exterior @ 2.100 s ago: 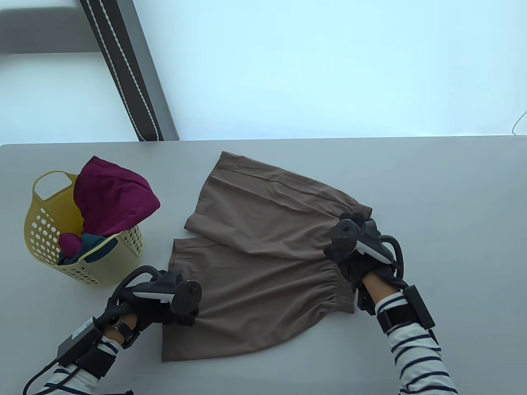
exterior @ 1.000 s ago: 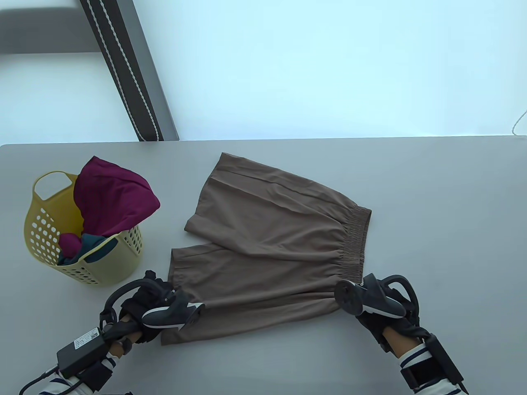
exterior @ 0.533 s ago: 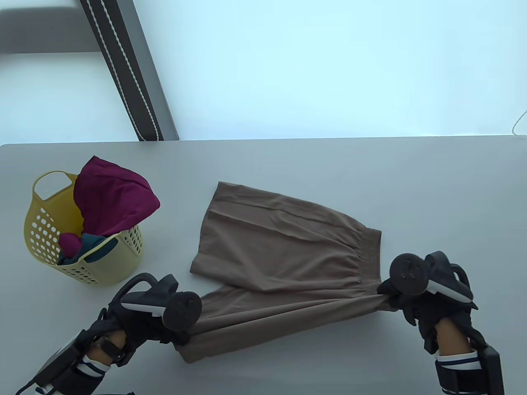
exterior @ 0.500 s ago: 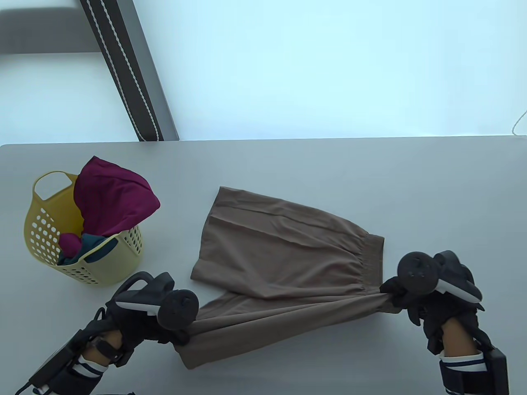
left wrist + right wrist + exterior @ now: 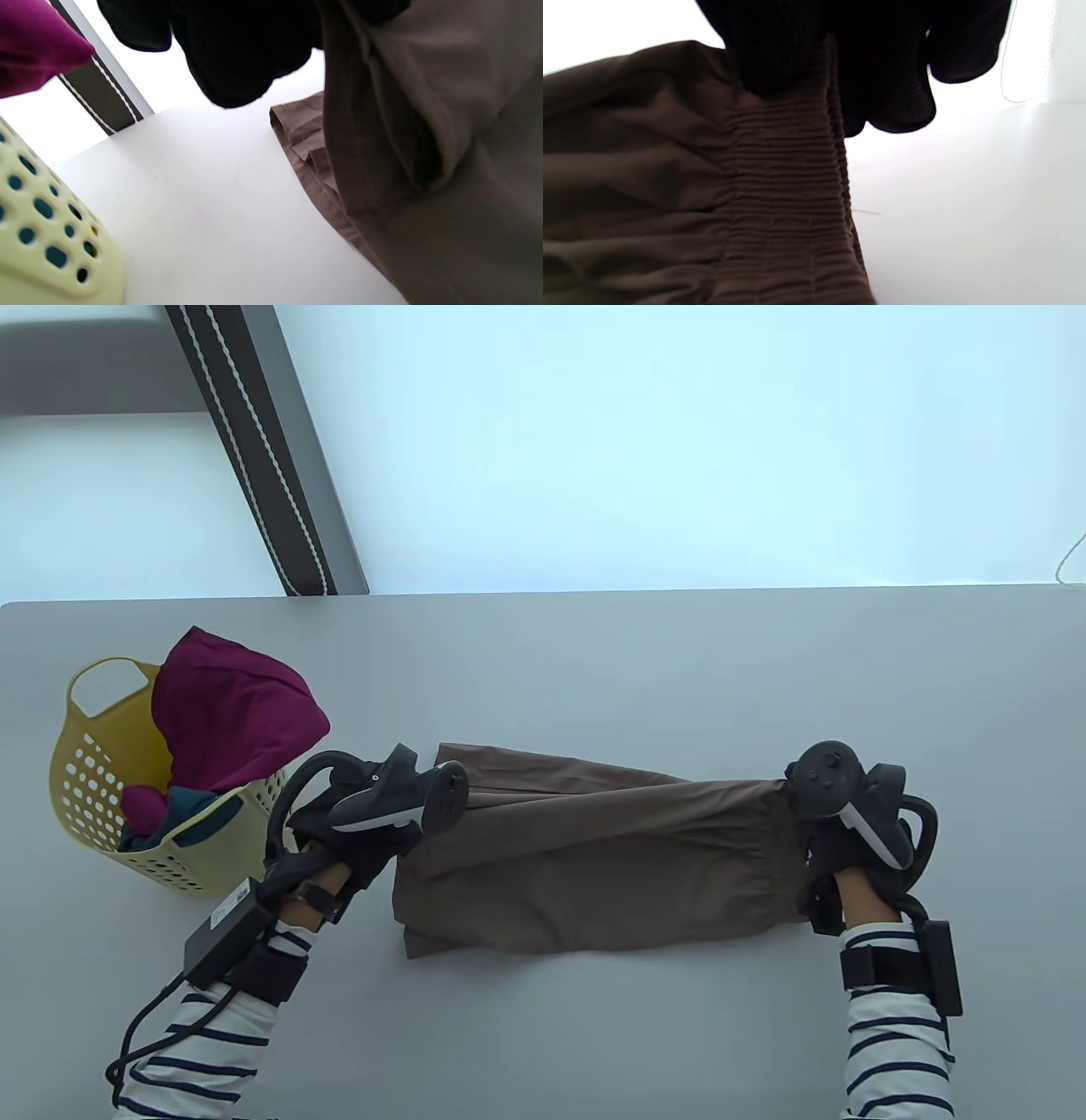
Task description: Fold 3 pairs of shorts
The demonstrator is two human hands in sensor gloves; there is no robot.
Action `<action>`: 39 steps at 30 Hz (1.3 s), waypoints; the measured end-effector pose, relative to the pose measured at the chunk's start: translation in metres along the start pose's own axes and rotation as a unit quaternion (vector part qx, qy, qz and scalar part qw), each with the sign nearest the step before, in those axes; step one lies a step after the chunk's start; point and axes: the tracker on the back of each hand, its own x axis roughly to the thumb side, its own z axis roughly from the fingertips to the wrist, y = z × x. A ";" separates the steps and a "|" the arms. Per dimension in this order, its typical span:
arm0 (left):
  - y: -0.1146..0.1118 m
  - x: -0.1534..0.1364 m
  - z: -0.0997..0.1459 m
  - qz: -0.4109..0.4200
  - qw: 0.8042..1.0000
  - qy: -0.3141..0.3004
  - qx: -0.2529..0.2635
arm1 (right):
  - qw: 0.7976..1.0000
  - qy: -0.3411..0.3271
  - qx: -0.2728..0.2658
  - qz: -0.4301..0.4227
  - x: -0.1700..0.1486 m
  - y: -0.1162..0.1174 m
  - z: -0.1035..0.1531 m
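On the near half of the table (image 5: 594, 1035), the brown shorts (image 5: 594, 865) now lie doubled lengthwise, one leg carried over onto the other; a second ago they were spread flat with both legs showing. The left hand (image 5: 356, 836) pinches the hem end, fingers (image 5: 237, 63) curled on the cloth, which the wrist view shows raised off the leg beneath. The right hand (image 5: 836, 848) grips the elastic waistband (image 5: 793, 178), fingers clamped on it. So the first fold of the first pair looks nearly laid, not yet released. Further left, the yellow basket (image 5: 93, 806) holds a magenta garment (image 5: 237, 712) and a teal one (image 5: 199, 819), probably the other pairs.
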 end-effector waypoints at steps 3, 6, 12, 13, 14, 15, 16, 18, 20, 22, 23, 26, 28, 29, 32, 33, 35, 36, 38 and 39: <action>-0.021 0.006 -0.012 0.020 1.000 0.019 0.000 | 0.998 0.009 0.056 0.032 -0.002 0.021 -0.002; -0.030 0.006 -0.003 0.021 1.000 0.000 0.007 | 0.998 -0.014 0.063 -0.017 -0.009 0.021 0.005; -0.033 0.002 0.063 0.064 0.985 -0.075 0.143 | 0.991 -0.046 0.034 -0.124 -0.024 -0.005 0.031; -0.036 0.003 0.077 0.060 0.983 -0.087 0.152 | 0.990 -0.053 0.030 -0.128 -0.027 -0.009 0.038; -0.042 0.005 0.093 0.060 0.980 -0.104 0.159 | 0.990 -0.060 0.022 -0.128 -0.029 -0.010 0.043; -0.047 0.007 0.104 0.060 0.979 -0.117 0.159 | 0.990 -0.064 0.025 -0.120 -0.030 -0.011 0.045; -0.052 0.008 0.110 0.056 0.979 -0.123 0.154 | 0.991 -0.064 0.035 -0.111 -0.031 -0.011 0.046; -0.064 0.010 0.124 0.036 0.980 -0.132 0.141 | 0.992 -0.060 0.078 -0.076 -0.030 -0.004 0.046; -0.075 0.010 0.128 0.018 0.983 -0.127 0.130 | 0.990 -0.055 0.124 -0.029 -0.027 0.007 0.044; -0.087 0.010 0.128 -0.006 0.986 -0.112 0.120 | 0.976 -0.038 0.211 0.035 -0.023 0.025 0.043; -0.093 0.010 0.126 -0.017 0.987 -0.104 0.121 | 0.963 -0.031 0.261 0.066 -0.021 0.036 0.043; -0.105 0.014 0.120 -0.055 0.988 -0.099 0.103 | 0.939 -0.015 0.299 0.171 -0.010 0.056 0.047; -0.109 0.016 0.117 -0.069 0.988 -0.101 0.099 | 0.936 -0.008 0.276 0.217 0.003 0.065 0.049; -0.110 0.017 0.117 -0.068 0.988 -0.104 0.096 | 0.938 -0.005 0.273 0.216 0.005 0.064 0.050; -0.111 0.017 0.117 -0.054 0.989 -0.110 0.088 | 0.953 0.008 0.245 0.180 0.003 0.062 0.048; -0.112 0.017 0.117 -0.053 0.989 -0.111 0.085 | 0.955 0.016 0.237 0.176 0.000 0.061 0.046; -0.112 0.017 0.117 -0.053 0.989 -0.110 0.083 | 0.959 0.027 0.229 0.166 -0.006 0.059 0.043; -0.111 0.017 0.117 -0.055 0.989 -0.110 0.084 | 0.961 0.035 0.225 0.158 -0.010 0.057 0.041; -0.111 0.017 0.117 -0.057 0.989 -0.109 0.084 | 0.966 0.053 0.218 0.126 -0.018 0.055 0.038; -0.111 0.017 0.117 -0.058 0.989 -0.109 0.084 | 0.970 0.066 0.210 0.103 -0.023 0.054 0.036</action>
